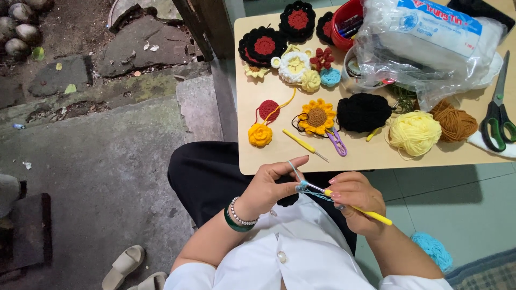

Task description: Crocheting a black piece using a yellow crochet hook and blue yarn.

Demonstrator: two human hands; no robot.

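1. Head view, hands: the left hand (269, 188) is curled, thumb and forefinger pinched on a small start of light blue crochet work (300, 186), with a thin strand of blue yarn running up over the forefinger.
2. The right hand (357, 201) is closed around a yellow-handled crochet hook (355, 208), whose metal tip meets the blue work between the two hands. Both hands hover above the person's lap, just in front of the near edge of the table.
3. A ball of light blue yarn (432, 249) lies on the tiled floor to the person's right, below the right forearm.
4. On the light wooden table (376, 156), nearest the hands, lie a second yellow crochet hook (305, 145), a purple clip (337, 142), a crocheted sunflower (317, 116) and an orange crocheted rose (260, 134).
5. Further right sit a black yarn piece (364, 111), a pale yellow yarn ball (415, 132), a brown yarn ball (455, 121) and green-handled scissors (498, 115).
6. At the back are black-and-red crocheted rounds (263, 45), a red tub (344, 24) and a clear plastic bag holding a white pack (430, 43).
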